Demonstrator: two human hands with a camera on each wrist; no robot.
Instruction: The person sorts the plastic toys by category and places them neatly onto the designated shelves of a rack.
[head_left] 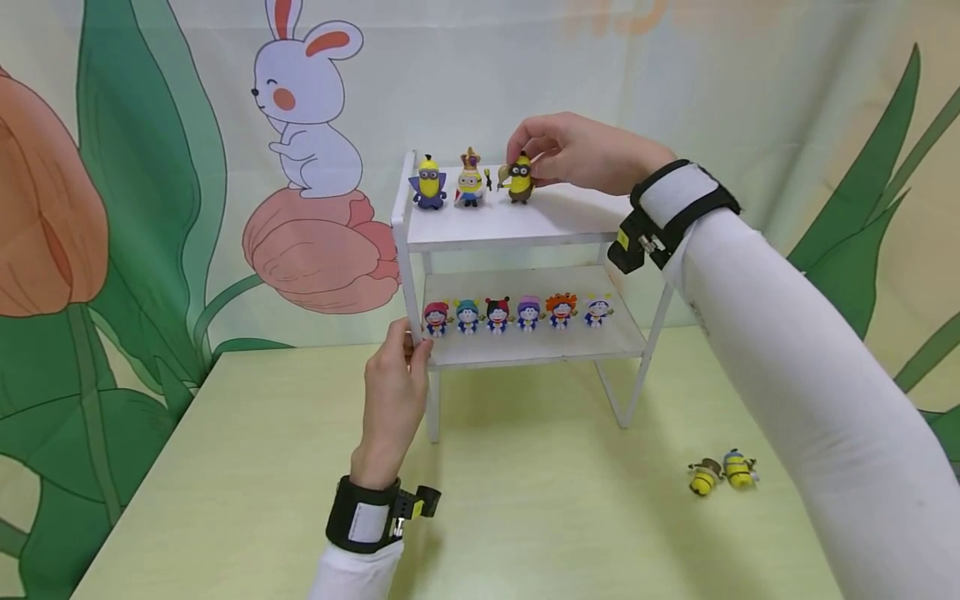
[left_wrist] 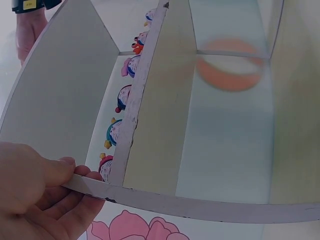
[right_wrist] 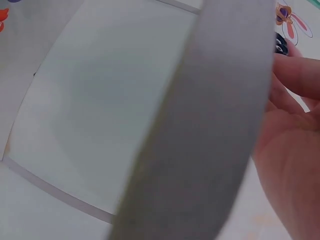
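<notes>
In the head view my right hand (head_left: 573, 154) pinches a yellow Minion figurine (head_left: 519, 182) with a brown lower body, upright at the top board of a white two-tier shelf (head_left: 525, 243). To its left stand a Minion figurine with a crown (head_left: 470, 185) and another in a purple outfit (head_left: 428, 185). My left hand (head_left: 395, 392) grips the shelf's left front post at the lower board. In the left wrist view its thumb and fingers (left_wrist: 82, 210) wrap the white frame. The right wrist view shows the right hand (right_wrist: 295, 135) partly behind the shelf's edge.
Several small blue-and-white figurines in different hats (head_left: 497, 317) line the lower board (head_left: 540, 346). On the pale green table (head_left: 285, 467) two more Minion figurines (head_left: 738, 469) lie at the right, under my right forearm. A printed curtain (head_left: 480, 75) hangs behind the shelf.
</notes>
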